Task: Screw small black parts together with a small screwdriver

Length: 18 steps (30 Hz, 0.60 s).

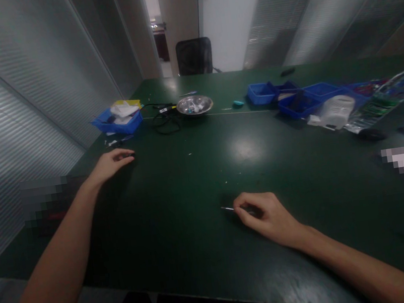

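Note:
My right hand (pixel 265 213) rests low over the green table, its thumb and forefinger pinched on a thin tool with a slim metal shaft (pixel 227 208). The shaft points left, and the rest of the tool is hidden in the hand. Further off on the left, my left hand (pixel 111 164) reaches over the tabletop with its fingertips closed around a small dark object (pixel 131 155), too small to name. Just beyond that hand lie some little dark and white bits (pixel 115 142).
A blue basket (pixel 123 126) stands at the back left, near a black cable (pixel 168 126) and a metal bowl (pixel 194 99) of small white parts. Blue bins (pixel 261 94), a white plastic piece (pixel 337 111) and a dark mouse-like object (pixel 371 134) lie to the right. Tiny scraps dot the green table (pixel 177 190).

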Each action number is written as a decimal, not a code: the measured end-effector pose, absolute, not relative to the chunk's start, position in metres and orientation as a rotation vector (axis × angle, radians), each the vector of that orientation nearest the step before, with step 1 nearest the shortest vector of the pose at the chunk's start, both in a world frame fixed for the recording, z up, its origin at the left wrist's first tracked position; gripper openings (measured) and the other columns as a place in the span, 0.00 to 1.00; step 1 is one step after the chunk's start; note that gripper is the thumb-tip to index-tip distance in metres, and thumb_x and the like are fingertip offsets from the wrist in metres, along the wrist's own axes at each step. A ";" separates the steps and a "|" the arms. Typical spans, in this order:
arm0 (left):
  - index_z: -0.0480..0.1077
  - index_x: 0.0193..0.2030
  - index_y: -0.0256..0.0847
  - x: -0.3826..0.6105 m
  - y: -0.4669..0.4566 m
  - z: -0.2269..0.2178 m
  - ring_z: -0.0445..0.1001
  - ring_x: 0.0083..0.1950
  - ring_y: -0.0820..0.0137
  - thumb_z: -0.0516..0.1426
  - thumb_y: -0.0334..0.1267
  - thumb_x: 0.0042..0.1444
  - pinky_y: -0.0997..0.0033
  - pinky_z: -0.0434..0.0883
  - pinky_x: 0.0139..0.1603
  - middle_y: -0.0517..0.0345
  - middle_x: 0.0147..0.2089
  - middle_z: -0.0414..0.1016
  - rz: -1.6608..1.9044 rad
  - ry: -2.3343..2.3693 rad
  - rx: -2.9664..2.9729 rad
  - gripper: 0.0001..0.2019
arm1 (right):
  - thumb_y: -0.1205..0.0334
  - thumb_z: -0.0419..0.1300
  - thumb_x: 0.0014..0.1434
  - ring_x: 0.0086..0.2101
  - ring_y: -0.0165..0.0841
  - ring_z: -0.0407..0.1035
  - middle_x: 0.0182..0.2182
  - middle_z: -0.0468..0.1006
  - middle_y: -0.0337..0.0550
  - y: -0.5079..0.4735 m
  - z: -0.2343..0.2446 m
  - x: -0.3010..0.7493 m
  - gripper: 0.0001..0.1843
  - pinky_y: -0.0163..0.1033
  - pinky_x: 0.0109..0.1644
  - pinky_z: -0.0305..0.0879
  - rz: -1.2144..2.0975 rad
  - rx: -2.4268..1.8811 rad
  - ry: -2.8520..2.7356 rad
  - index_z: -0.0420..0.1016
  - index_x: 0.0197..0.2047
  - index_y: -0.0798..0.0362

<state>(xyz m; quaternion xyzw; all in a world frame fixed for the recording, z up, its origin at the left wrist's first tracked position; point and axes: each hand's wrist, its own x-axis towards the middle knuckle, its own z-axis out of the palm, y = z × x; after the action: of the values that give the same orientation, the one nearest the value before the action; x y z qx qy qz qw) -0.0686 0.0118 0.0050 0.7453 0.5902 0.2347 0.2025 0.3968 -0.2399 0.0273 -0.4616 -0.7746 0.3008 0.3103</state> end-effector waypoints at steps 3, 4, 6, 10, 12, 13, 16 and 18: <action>0.81 0.53 0.49 -0.069 0.012 0.006 0.72 0.39 0.63 0.63 0.59 0.52 0.65 0.68 0.39 0.54 0.44 0.80 0.629 1.646 2.054 0.26 | 0.61 0.57 0.69 0.26 0.29 0.69 0.29 0.77 0.37 -0.240 0.026 0.397 0.09 0.34 0.31 0.62 0.803 -1.225 -2.047 0.76 0.38 0.53; 0.81 0.53 0.49 -0.068 0.012 0.006 0.72 0.39 0.63 0.63 0.59 0.53 0.65 0.68 0.40 0.54 0.45 0.80 0.627 1.642 2.059 0.25 | 0.61 0.57 0.69 0.27 0.29 0.69 0.29 0.77 0.38 -0.240 0.025 0.398 0.09 0.34 0.32 0.62 0.801 -1.226 -2.049 0.76 0.39 0.53; 0.81 0.53 0.50 -0.067 0.010 0.007 0.73 0.40 0.62 0.63 0.59 0.53 0.64 0.68 0.41 0.54 0.47 0.80 0.634 1.632 2.080 0.25 | 0.61 0.57 0.69 0.27 0.29 0.69 0.29 0.77 0.38 -0.240 0.025 0.398 0.09 0.34 0.32 0.62 0.796 -1.229 -2.057 0.76 0.39 0.53; 0.80 0.54 0.49 -0.066 0.009 0.006 0.73 0.41 0.62 0.62 0.59 0.53 0.63 0.69 0.42 0.53 0.49 0.80 0.654 1.617 2.107 0.26 | 0.61 0.57 0.69 0.26 0.29 0.69 0.28 0.76 0.37 -0.240 0.024 0.398 0.09 0.34 0.31 0.61 0.790 -1.226 -2.062 0.76 0.38 0.52; 0.79 0.57 0.49 -0.067 0.010 0.003 0.73 0.41 0.63 0.62 0.59 0.52 0.64 0.69 0.42 0.53 0.48 0.79 0.669 1.621 2.088 0.28 | 0.61 0.57 0.69 0.26 0.29 0.69 0.28 0.77 0.37 -0.239 0.024 0.398 0.09 0.35 0.31 0.62 0.788 -1.218 -2.061 0.76 0.38 0.52; 0.78 0.58 0.48 -0.067 0.011 0.002 0.73 0.41 0.63 0.63 0.58 0.52 0.65 0.69 0.41 0.53 0.47 0.79 0.679 1.625 2.072 0.29 | 0.61 0.57 0.69 0.26 0.29 0.69 0.29 0.77 0.37 -0.239 0.024 0.399 0.09 0.35 0.32 0.62 0.786 -1.215 -2.059 0.76 0.38 0.52; 0.76 0.61 0.47 -0.069 0.013 -0.002 0.73 0.41 0.63 0.63 0.58 0.51 0.65 0.70 0.41 0.52 0.47 0.78 0.707 1.643 2.024 0.32 | 0.62 0.57 0.69 0.26 0.29 0.68 0.28 0.76 0.36 -0.239 0.022 0.399 0.08 0.35 0.32 0.61 0.793 -1.217 -2.050 0.76 0.38 0.52; 0.76 0.61 0.46 -0.069 0.013 -0.003 0.73 0.41 0.63 0.64 0.58 0.51 0.65 0.70 0.41 0.51 0.48 0.78 0.717 1.645 2.009 0.32 | 0.62 0.57 0.69 0.26 0.29 0.69 0.28 0.76 0.36 -0.239 0.022 0.399 0.08 0.34 0.32 0.61 0.813 -1.220 -2.048 0.76 0.39 0.52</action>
<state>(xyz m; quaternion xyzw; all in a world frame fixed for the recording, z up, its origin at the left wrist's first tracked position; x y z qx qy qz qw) -0.0694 0.0129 -0.0027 0.7272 0.5954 0.2594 0.2223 0.3987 -0.2394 0.0221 -0.4610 -0.7741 0.3071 0.3064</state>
